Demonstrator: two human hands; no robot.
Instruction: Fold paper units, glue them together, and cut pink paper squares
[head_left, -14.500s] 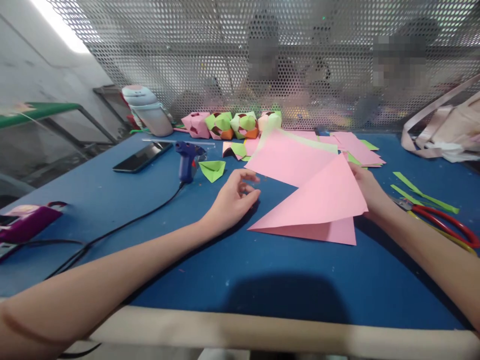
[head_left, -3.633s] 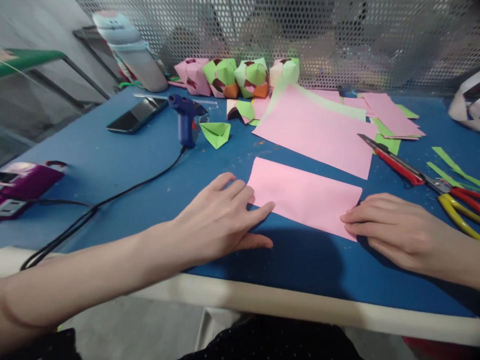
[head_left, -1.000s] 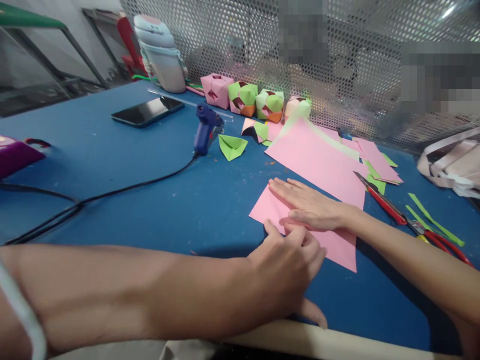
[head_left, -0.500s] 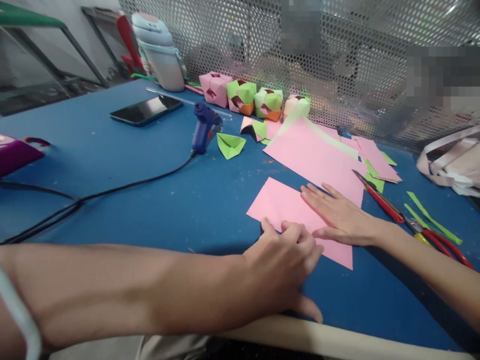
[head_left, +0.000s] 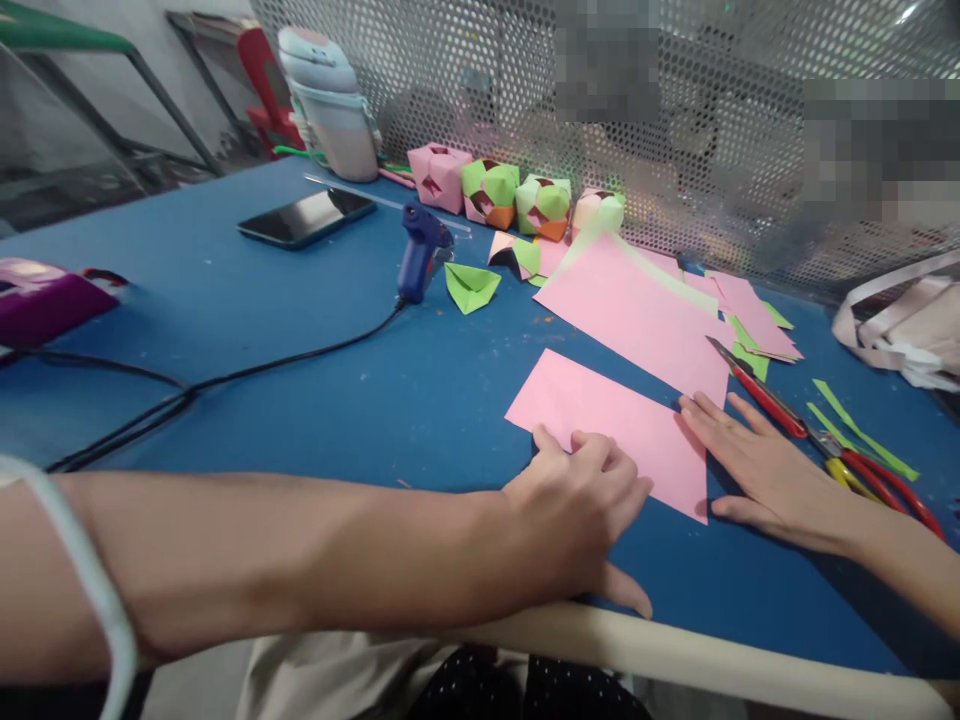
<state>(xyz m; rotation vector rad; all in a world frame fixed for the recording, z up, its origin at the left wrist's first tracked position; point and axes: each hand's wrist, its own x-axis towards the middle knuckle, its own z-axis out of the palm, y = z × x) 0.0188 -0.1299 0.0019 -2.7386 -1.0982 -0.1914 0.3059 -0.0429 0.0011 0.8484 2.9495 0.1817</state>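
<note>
Pink folded paper is lying flat on the blue table, near its front edge, just in front of a larger pink sheet. That table is carrying everything, largest first after the sheets: a pale bottle is standing at the back left, and a row of paper cubes is sitting along the mesh screen. The left hand is pressing on the folded paper's near edge, fingers curled together over it. The right hand is resting palm down at the paper's right end, fingers spread apart, fingertips touching its edge. A black phone is lying at the left, a blue glue gun is standing beside a small green folded piece, and red-handled scissors are lying just right of the right hand.
</note>
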